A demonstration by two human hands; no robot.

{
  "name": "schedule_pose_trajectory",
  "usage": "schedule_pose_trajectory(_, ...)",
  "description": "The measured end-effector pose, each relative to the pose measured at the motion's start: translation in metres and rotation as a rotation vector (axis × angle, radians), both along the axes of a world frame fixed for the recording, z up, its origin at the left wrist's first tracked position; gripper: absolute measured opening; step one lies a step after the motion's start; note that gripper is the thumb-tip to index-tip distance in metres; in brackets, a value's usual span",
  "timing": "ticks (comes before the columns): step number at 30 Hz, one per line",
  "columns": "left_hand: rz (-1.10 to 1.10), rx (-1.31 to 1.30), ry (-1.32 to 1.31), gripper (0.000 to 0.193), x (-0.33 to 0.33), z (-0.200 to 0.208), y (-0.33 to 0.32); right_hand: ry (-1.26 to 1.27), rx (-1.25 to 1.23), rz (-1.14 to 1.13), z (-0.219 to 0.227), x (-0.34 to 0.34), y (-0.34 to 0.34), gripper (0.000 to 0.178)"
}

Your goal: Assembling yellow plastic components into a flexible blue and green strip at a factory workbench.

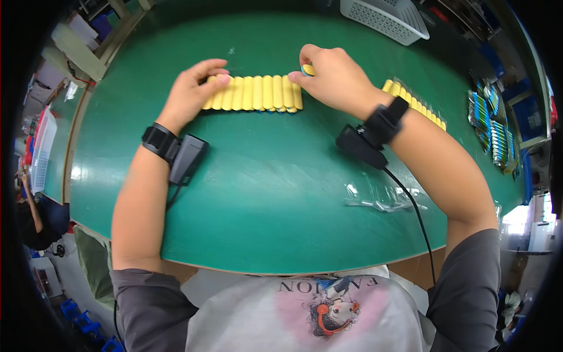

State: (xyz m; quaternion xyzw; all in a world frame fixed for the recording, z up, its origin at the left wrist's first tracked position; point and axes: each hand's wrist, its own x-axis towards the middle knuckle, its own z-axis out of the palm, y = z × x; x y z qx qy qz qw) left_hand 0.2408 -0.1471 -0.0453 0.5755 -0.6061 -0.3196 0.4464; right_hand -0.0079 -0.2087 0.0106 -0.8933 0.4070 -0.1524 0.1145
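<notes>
A row of yellow round-ended sticks (pixel 258 92) lies side by side on the green table, with more pieces showing beneath its near right edge. My left hand (pixel 190 91) is closed around the row's left end, its thumb on the first sticks. Just past the right end, my right hand (pixel 334 73) pinches a short-looking yellow piece with a blue edge (pixel 307 70). Most of that piece is hidden by the fingers. Each wrist wears a black strap with a small dark device.
A second row of yellow sticks (pixel 413 104) in clear plastic lies beyond my right forearm. Crumpled clear film (pixel 381 199) sits nearer. Several shiny green-blue packs (pixel 492 129) are at far right. A grey plastic basket (pixel 387 20) stands at the back. A black cable hangs from the right wrist.
</notes>
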Motion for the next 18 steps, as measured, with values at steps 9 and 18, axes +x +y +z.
schedule_pose_trajectory(9, 0.031, -0.015, 0.014, 0.042, 0.007, 0.0, -0.002, 0.44, 0.023, 0.566, 0.008, -0.098, 0.1, 0.024)
schedule_pose_trajectory(18, 0.387, -0.153, -0.039, 0.035, 0.052, -0.019, 0.012, -0.332, -0.371, -0.195, -0.007, -0.254, 0.13, 0.013)
